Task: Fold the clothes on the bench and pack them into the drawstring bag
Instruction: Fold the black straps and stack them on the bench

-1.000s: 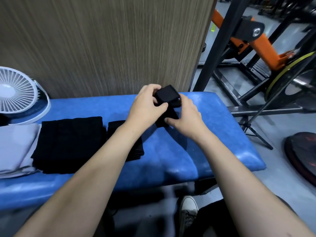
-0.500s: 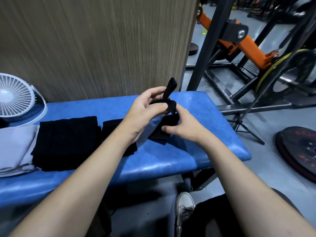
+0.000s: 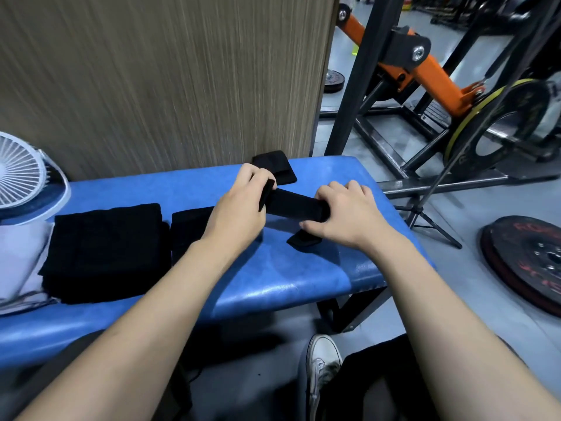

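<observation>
Your counter (image 3: 273,278) carries the finished work along its left half: a large folded black garment (image 3: 104,250) near the front edge, a smaller black fold (image 3: 189,226) just beside it, kept clear of your working space. Another small black piece (image 3: 274,167) sits at the back edge. Near the right end, your left hand (image 3: 243,208) and right hand (image 3: 346,214) each grip an end of a black sock (image 3: 293,205), stretching it flat so it folds cleanly. No drawstring bag shows.

A blue padded bench (image 3: 273,278) is carrying a white fan (image 3: 21,177) at its far left edge, a pale folded cloth (image 3: 18,262), two black folded stacks (image 3: 103,250) (image 3: 188,229) mid-bench, and a small black bundle (image 3: 274,167) lying at its far edge.
</observation>
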Tool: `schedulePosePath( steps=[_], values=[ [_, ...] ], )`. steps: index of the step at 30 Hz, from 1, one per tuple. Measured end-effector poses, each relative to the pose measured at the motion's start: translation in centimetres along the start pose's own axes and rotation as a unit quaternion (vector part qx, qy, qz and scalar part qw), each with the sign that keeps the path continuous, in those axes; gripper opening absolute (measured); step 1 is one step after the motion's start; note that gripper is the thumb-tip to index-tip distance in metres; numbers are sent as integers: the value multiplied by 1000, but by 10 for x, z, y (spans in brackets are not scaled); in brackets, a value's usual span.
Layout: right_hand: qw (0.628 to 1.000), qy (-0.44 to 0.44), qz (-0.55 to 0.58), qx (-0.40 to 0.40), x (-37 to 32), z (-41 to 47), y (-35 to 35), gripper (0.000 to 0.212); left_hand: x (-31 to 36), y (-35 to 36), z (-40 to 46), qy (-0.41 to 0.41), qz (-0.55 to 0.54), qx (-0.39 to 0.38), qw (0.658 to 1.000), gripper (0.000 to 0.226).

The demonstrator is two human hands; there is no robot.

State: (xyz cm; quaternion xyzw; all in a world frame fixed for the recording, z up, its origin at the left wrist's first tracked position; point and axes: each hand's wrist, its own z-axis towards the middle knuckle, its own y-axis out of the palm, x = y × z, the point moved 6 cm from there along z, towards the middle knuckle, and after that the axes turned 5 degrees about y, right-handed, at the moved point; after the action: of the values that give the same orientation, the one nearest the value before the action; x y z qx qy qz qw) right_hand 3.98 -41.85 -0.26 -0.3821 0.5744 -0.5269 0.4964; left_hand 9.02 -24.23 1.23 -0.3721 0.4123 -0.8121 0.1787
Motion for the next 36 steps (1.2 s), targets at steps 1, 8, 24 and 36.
schedulePosePath(
  steps=[1, 8, 24, 36],
  values=[
    [1000, -1, -11, 1, 1, 2, -2, 67, -3, -1, 0, -2, 13, 5, 1000, 36],
    [968, -4, 221, -115, 15, -7, -9, 35, -27, -8, 4, -51, 51, 32, 997, 33],
    [890, 148, 430, -22, 59, -8, -13, 14, -20, 10, -3, -55, 64, -69, 994, 22],
    [859, 134, 489, -78, 51, -9, -11, 45, -25, 20, -3, -134, -73, -160, 975, 43]
  ],
)
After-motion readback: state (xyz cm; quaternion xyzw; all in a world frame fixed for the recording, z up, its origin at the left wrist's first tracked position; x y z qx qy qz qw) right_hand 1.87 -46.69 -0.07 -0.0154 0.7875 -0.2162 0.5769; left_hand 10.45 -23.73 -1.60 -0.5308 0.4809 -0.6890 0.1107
